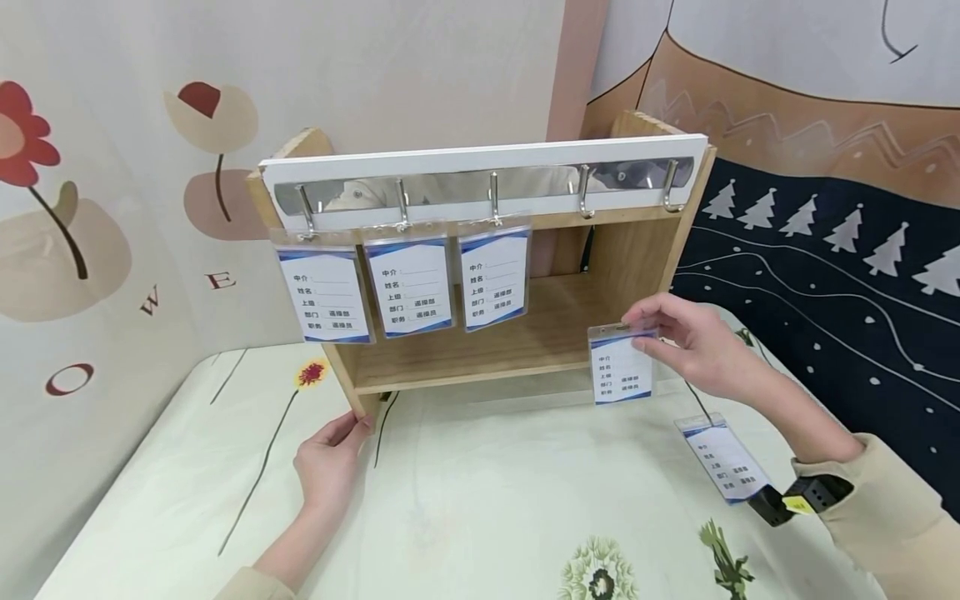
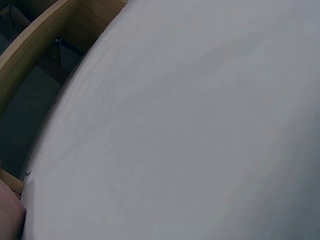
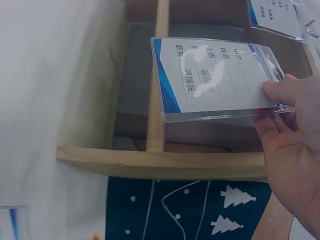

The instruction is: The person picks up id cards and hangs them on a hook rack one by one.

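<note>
My right hand (image 1: 693,346) pinches the top edge of a badge card (image 1: 622,371) in a clear sleeve, in front of the shelf's right part. In the right wrist view the same badge card (image 3: 215,77) sits between thumb and fingers. With thumb and fingers, my left hand (image 1: 330,458) grips the lower left foot of the wooden shelf (image 1: 472,367). Three badge cards (image 1: 326,292) hang from the left and middle hooks (image 1: 492,196) of the white rail (image 1: 480,158). The two right hooks (image 1: 583,192) carry nothing. Only a bit of the left hand (image 2: 9,212) shows in the left wrist view.
Another badge card (image 1: 723,458) lies on the pale flowered cloth (image 1: 480,500) at the right, beside the right forearm. Behind the shelf hangs a printed curtain (image 1: 420,75); a dark panel with white trees (image 1: 795,225) is at the right.
</note>
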`<state>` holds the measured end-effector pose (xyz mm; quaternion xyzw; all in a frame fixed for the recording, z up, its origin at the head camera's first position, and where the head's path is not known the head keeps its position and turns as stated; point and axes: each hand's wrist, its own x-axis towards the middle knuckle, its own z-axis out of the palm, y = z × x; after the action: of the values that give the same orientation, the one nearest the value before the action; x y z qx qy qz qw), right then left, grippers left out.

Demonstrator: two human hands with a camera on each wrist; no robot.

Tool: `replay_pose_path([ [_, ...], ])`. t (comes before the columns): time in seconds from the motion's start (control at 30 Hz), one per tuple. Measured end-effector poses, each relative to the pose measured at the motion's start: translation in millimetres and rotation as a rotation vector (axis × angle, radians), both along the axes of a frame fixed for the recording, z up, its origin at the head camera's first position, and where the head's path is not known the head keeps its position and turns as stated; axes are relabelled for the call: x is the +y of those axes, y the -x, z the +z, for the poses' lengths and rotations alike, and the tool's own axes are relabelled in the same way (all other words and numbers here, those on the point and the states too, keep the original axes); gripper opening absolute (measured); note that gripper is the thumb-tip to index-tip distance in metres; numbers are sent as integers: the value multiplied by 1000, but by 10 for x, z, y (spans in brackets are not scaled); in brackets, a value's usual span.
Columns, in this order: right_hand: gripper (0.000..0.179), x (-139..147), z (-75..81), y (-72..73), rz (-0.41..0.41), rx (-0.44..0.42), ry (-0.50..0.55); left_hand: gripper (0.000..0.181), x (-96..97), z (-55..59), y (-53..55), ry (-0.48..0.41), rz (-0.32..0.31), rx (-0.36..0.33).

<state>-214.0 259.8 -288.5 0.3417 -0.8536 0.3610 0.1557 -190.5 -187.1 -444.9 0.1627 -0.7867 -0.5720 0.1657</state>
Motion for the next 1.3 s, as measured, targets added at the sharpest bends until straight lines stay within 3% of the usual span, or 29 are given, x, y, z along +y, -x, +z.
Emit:
replay_pose_path([
  [0.23, 34, -60, 169, -25, -18, 49, 16, 35, 0, -3, 4, 11, 0, 8],
  [0.57, 39, -201, 363, -4, 16, 151, 87, 35, -23, -1, 4, 4, -6, -1],
  [0.93, 35, -328, 532, -19, 2, 242, 266, 35, -18, -8, 8, -2, -8, -8],
  [1.3, 30, -419, 628, 18, 54, 309, 376, 35, -11, 0, 14, -1, -4, -12],
])
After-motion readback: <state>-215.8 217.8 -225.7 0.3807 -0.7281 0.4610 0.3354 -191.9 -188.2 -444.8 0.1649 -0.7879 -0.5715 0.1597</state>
